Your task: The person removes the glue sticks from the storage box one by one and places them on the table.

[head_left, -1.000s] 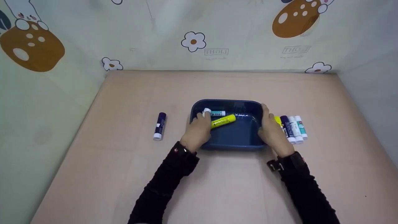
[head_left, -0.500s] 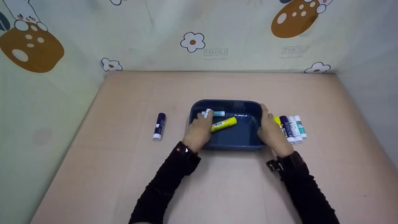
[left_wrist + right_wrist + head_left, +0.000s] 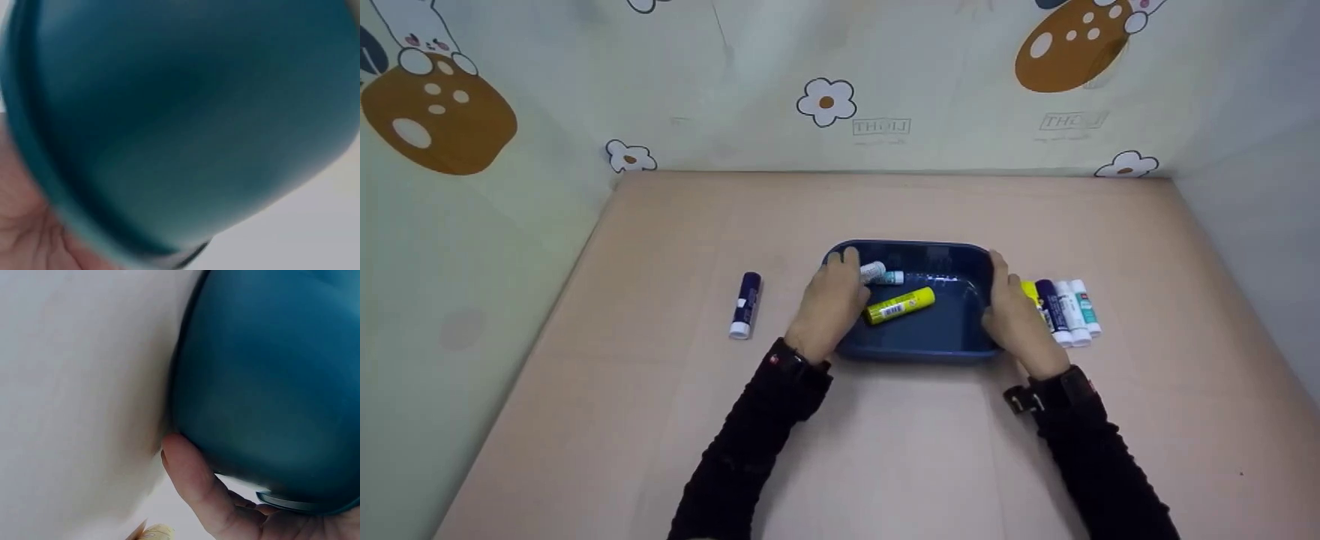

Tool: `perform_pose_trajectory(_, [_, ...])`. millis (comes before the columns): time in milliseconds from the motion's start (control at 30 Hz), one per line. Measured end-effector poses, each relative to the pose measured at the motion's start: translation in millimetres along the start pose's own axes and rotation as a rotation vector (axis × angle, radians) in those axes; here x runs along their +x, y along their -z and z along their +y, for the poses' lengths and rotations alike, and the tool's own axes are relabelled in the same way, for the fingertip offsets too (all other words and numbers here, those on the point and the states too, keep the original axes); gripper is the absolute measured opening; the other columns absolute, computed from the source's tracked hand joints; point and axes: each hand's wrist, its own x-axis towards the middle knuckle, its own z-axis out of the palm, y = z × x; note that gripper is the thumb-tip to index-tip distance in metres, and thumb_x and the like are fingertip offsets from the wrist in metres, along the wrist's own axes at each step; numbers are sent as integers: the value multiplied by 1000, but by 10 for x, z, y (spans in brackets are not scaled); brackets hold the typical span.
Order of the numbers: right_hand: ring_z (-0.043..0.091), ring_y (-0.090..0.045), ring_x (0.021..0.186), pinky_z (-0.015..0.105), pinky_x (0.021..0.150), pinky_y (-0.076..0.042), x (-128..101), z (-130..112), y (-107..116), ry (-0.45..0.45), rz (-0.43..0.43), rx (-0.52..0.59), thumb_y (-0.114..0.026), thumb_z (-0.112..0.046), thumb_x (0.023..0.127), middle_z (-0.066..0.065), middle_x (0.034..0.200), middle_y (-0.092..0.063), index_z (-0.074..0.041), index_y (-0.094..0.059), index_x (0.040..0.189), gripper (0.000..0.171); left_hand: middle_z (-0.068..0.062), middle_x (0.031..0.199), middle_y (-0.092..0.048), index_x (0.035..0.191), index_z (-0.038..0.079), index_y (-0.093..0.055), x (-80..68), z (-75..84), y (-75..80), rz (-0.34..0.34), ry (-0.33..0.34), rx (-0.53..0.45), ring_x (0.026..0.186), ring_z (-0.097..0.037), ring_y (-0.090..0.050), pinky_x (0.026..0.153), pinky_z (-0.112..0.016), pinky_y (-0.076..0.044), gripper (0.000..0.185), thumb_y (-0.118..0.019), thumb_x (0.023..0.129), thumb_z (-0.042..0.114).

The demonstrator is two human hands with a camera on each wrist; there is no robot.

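A dark blue tray [image 3: 919, 351] sits mid-table. My right hand [image 3: 1020, 319] holds its right end, the thumb [image 3: 191, 475] against the outer wall in the right wrist view. My left hand [image 3: 829, 304] reaches over the left rim, fingers bent; I cannot tell what they grip. Right beside it in the tray, a white glue stick [image 3: 873, 271] lies tilted across a teal-labelled one [image 3: 891, 277], its left end hidden by the hand. A yellow glue stick [image 3: 900, 306] lies nearer the front. The tray's wall [image 3: 191, 129] hides the left fingers in the left wrist view.
A purple glue stick [image 3: 745, 305] lies alone left of the tray. Several more stand in a row beside the right hand, among them a purple one [image 3: 1053, 311] and a white one [image 3: 1072, 313]. A patterned backdrop [image 3: 960, 90] rises behind the table.
My left hand has drawn back leftward to the tray's rim. The white glue stick, pinched earlier, has shifted right onto the teal one; the yellow one has slid slightly forward. My right hand stays put.
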Motion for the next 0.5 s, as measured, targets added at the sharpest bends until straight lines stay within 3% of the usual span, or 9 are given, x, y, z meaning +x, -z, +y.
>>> perform_pose_trajectory(200, [39,-54,93,49,74,-48,1,-8,9,-15,-11,-5,-46,5,83,39,130,-37,-6,-1,148,80,-15,97,-59,105,0,-50,-8,-77,161,105,-48,-118,82,-24,-62,70,-36,-52,21,-57,87,11])
perform_pose_trajectory(400, [39,-54,92,50,74,-48,-2,3,7,9,2,-4,-46,5,82,39,127,-39,-5,-2,147,80,-12,104,-58,109,5,-53,-14,-145,375,115,32,-200,89,-22,-58,80,-35,-50,25,-58,88,17])
perform_pose_trajectory(500, [40,-53,94,51,75,-47,-2,4,6,16,7,-1,-46,6,81,39,126,-39,-5,-2,147,80,-11,106,-60,109,6,-56,-16,-207,481,158,58,-227,91,-22,-58,81,-36,-49,25,-59,87,18])
